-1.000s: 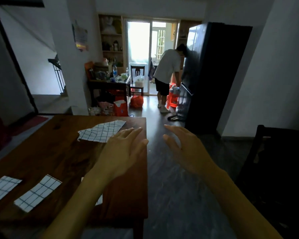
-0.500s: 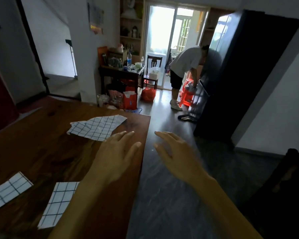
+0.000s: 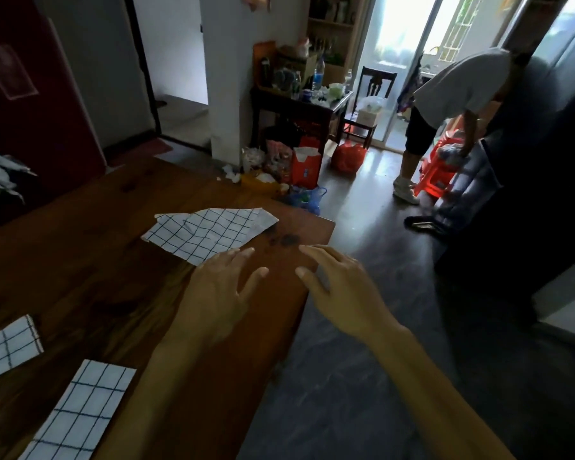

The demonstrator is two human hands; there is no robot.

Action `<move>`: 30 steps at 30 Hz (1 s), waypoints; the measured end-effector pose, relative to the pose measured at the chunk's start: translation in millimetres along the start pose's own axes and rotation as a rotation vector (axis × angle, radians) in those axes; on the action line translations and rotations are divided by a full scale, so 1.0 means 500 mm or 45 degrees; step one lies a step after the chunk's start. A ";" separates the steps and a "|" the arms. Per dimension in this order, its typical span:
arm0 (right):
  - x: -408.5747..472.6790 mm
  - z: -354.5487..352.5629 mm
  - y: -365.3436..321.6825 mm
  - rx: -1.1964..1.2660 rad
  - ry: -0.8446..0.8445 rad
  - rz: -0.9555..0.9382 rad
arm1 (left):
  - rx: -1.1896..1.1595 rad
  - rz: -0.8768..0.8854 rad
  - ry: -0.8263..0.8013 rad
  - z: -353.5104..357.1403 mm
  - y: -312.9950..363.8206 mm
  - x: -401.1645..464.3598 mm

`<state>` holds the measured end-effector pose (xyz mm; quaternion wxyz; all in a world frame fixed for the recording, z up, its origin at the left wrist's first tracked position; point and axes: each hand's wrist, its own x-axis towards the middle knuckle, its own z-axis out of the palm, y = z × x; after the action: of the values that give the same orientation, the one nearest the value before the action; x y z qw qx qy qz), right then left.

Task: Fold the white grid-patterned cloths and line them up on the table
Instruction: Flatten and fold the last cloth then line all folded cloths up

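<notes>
1. Two bare hands are reaching out over the far right corner of a dark wooden bench [image 3: 80,260]; the left hand [image 3: 218,293] is hovering palm-down with its fingers spread and relaxed, holding nothing, its fingertips [image 3: 248,251] lying just beside the near edge of an unfolded cloth.

2. The right hand [image 3: 341,293] is extending beside it, also loose-fingered and holding nothing, its fingers over the bench's right edge and its forearm over the dark floor [image 3: 362,393].

3. The unfolded cloth [image 3: 210,234], white with a dark grid, is lying rumpled and flat near the bench's far right corner, one corner turned over.

4. Two folded cloths are lying on the near left part of the bench, well apart from the unfolded one: a long folded strip [image 3: 80,410] running toward the bottom edge of the view, and a second folded strip [image 3: 9,348] just to its left, cut off by the frame.

5. Beyond the bench, a person in a pale shirt [image 3: 458,91] is bending over a red plastic stool [image 3: 435,174] next to a tall dark cabinet [image 3: 545,144].

6. A cluttered side table [image 3: 299,104] and a wooden chair [image 3: 372,94] are standing by a bright doorway [image 3: 402,31], with red bags [image 3: 347,156] on the floor below.
</notes>
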<state>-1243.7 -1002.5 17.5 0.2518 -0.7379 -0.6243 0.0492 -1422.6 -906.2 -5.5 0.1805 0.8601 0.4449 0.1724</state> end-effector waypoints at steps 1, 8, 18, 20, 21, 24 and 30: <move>0.025 0.004 0.026 0.015 -0.012 -0.014 | 0.007 -0.023 0.004 0.014 0.003 0.020; 0.217 0.002 0.251 0.073 -0.115 -0.195 | 0.048 -0.223 0.060 0.116 0.085 0.201; 0.506 -0.087 0.477 0.185 -0.294 -0.442 | 0.091 -0.511 0.210 0.171 0.229 0.445; 0.561 -0.077 0.507 0.199 -0.339 -0.502 | 0.086 -0.555 0.224 0.187 0.234 0.493; 0.590 -0.069 0.523 0.199 -0.359 -0.526 | 0.090 -0.565 0.227 0.199 0.236 0.518; 0.686 -0.035 0.564 0.197 -0.410 -0.545 | 0.057 -0.626 0.265 0.237 0.222 0.597; 0.884 0.055 0.584 0.234 -0.517 -0.593 | 0.031 -0.820 0.421 0.275 0.122 0.764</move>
<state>-897.0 -603.4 -26.0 0.1922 -0.5246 -0.8067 0.1925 -1108.9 -644.6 -45.7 0.1410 0.6383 0.7183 0.2381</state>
